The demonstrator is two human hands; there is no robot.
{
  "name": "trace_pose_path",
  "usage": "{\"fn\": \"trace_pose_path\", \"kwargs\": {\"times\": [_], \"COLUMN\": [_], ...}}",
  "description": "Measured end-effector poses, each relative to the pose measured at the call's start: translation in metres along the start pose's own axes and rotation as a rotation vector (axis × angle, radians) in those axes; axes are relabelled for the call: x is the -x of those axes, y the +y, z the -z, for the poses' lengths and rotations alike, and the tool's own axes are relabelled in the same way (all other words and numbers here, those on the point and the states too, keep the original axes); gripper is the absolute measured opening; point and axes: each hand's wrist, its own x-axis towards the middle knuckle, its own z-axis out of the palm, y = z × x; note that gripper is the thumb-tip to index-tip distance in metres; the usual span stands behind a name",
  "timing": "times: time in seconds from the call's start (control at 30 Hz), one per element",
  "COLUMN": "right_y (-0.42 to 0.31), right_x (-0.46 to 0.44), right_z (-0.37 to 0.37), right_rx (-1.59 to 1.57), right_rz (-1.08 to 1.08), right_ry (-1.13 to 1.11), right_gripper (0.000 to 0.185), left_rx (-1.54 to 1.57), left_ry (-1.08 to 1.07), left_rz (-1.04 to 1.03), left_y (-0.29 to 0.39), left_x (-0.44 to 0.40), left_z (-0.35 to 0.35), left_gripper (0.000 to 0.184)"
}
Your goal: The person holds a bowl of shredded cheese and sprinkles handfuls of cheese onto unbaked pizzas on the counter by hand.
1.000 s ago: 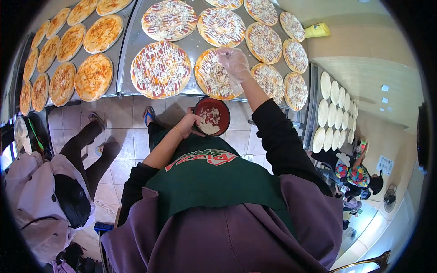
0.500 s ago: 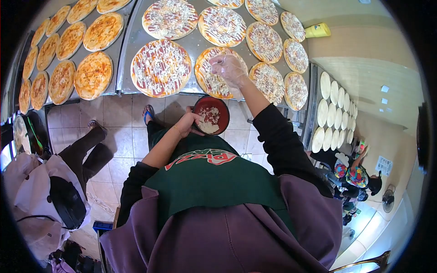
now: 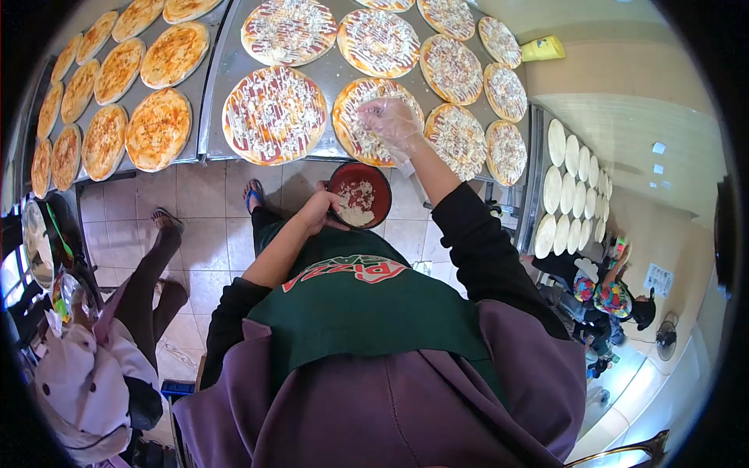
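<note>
My left hand (image 3: 318,212) grips the side of a red bowl with a dark rim (image 3: 380,185), held below the table's front edge. White crumbly topping (image 3: 356,212) lies inside the bowl. In a clear plastic glove, my right hand (image 3: 389,123) hovers over a round pizza (image 3: 355,140) at the table's front, its fingers bent inward; whether they hold any topping is too small to tell. Left of it lies another pizza (image 3: 275,115) with red sauce, white stripes and scattered white topping.
More topped pizzas (image 3: 379,43) cover the metal table (image 3: 221,86). Orange-topped pizzas (image 3: 158,129) lie on the left table, pale bases (image 3: 544,236) on a right rack. A yellow bottle (image 3: 544,49) lies beyond. One co-worker (image 3: 94,374) stands lower left; other people (image 3: 612,298) are at right.
My right hand has moved left and slightly down over the same pizza. The bowl stays in my left hand. The co-worker at left has shifted posture and position.
</note>
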Motion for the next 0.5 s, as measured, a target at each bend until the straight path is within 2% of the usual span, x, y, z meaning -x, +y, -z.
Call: {"fn": "trace_pose_path", "kwargs": {"times": [0.03, 0.07, 0.1, 0.13, 0.2, 0.23, 0.3, 0.43, 0.5], "right_y": [-0.001, 0.000, -0.002, -0.001, 0.002, 0.008, 0.021, 0.049, 0.060], "right_x": [0.004, 0.010, 0.017, 0.022, 0.030, 0.034, 0.042, 0.047, 0.042], "right_z": [0.003, 0.008, 0.013, 0.017, 0.028, 0.035, 0.048, 0.073, 0.082], "right_rx": [-0.001, -0.254, -0.506, -0.506, -0.717, -0.715, -0.931, -0.839, -0.822], "right_rz": [0.000, -0.025, -0.050, -0.051, -0.173, -0.175, -0.156, -0.171, -0.186], "right_ry": [0.001, -0.041, -0.082, -0.081, -0.041, -0.031, -0.003, 0.076, 0.106], "right_gripper": [0.026, 0.026, 0.026, 0.026, 0.022, 0.022, 0.020, 0.013, 0.015], "left_rx": [0.002, 0.001, 0.028, 0.055, 0.042, 0.032, 0.025, 0.026, 0.026], "left_ry": [-0.009, -0.008, -0.009, -0.010, -0.007, -0.004, -0.024, -0.008, -0.007], "left_rz": [0.004, 0.004, 0.001, 0.000, -0.008, -0.014, -0.012, -0.004, 0.005], "left_y": [0.000, 0.000, 0.000, 0.000, 0.001, 0.002, 0.003, 0.000, -0.003], "left_x": [0.000, 0.001, 0.002, 0.003, 0.006, 0.007, 0.009, 0.004, 0.001], "left_z": [0.000, 0.000, -0.001, -0.002, -0.004, -0.006, -0.008, -0.008, -0.007], "left_gripper": [0.109, 0.109, 0.089, 0.072, 0.073, 0.074, 0.075, 0.077, 0.077]}}
